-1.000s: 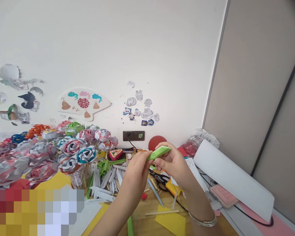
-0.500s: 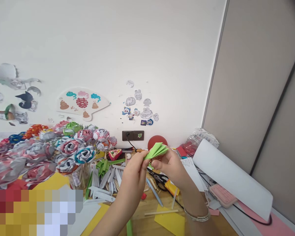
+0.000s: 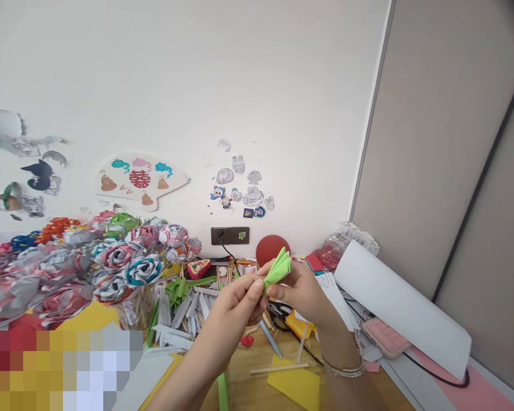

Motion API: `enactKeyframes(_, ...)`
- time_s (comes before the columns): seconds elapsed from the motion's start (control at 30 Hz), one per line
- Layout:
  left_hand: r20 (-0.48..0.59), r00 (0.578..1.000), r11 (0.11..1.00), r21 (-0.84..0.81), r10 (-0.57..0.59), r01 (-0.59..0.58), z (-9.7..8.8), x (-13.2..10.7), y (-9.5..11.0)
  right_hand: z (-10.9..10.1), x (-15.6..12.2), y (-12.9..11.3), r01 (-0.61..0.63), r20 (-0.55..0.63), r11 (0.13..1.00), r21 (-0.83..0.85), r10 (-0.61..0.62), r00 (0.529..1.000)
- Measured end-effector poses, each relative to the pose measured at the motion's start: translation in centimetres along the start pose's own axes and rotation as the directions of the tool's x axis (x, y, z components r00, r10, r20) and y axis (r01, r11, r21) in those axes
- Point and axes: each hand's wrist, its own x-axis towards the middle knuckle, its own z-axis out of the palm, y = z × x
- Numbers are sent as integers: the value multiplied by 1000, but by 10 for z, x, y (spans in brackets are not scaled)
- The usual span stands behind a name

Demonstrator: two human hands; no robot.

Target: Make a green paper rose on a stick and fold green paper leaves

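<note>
A light green folded paper piece [image 3: 279, 268], pleated and fanned out at its top, is held up above the table. My left hand [image 3: 244, 297] pinches its narrow lower end between thumb and fingers. On the other side, my right hand [image 3: 297, 288] is closed against the paper, its fingers partly hidden behind it. A bracelet [image 3: 346, 370] circles my right wrist. Below my hands lie a blue-grey pen-like stick [image 3: 269, 339], black-handled scissors [image 3: 282, 314] and a yellow paper sheet [image 3: 295, 385].
Paper flowers [image 3: 120, 257] crowd the left side. Folded white paper strips [image 3: 184, 314] and green ones [image 3: 177, 291] lie beside them. A red round object [image 3: 273, 250] stands by the wall behind my hands. At right are a rolled white sheet [image 3: 402, 308] and a pink case [image 3: 386, 337].
The green paper has turned more upright, its fanned end now pointing up. My left thumb has moved onto its narrow end. The view has shifted slightly.
</note>
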Motion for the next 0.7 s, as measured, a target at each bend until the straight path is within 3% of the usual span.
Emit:
enactKeyframes(0.17, 13, 1000, 999, -32, -26, 27, -1, 0, 0, 0, -1, -3, 19, -53, 991, -131, -26, 998)
enactKeyframes(0.27, -71, 997, 983, 182, 35, -22, -2, 0, -2, 2, 0, -6, 2, -118, 970, -244, -31, 992)
enactKeyframes(0.33, -153, 971, 891, 442, 182, -98, -2, 0, -5, 5, 1, -9, -5, -149, 961, -278, -38, 988)
enactKeyframes(0.43, -134, 855, 593, 772, 502, -227, -4, 2, -15, 11, 3, -8, -44, -253, 975, -218, -13, 967)
enactKeyframes(0.57, 154, 667, 161, 909, 729, -385, -7, 10, -29, 19, 8, 0, -78, -349, 984, -158, 18, 937)
enactKeyframes(0.63, 236, 587, 35, 911, 775, -412, -8, 13, -33, 19, 9, 1, -72, -356, 986, -147, 15, 934)
enactKeyframes(0.7, 267, 530, -29, 910, 805, -414, -12, 14, -34, 12, 5, -3, -45, -249, 995, -85, 23, 968)
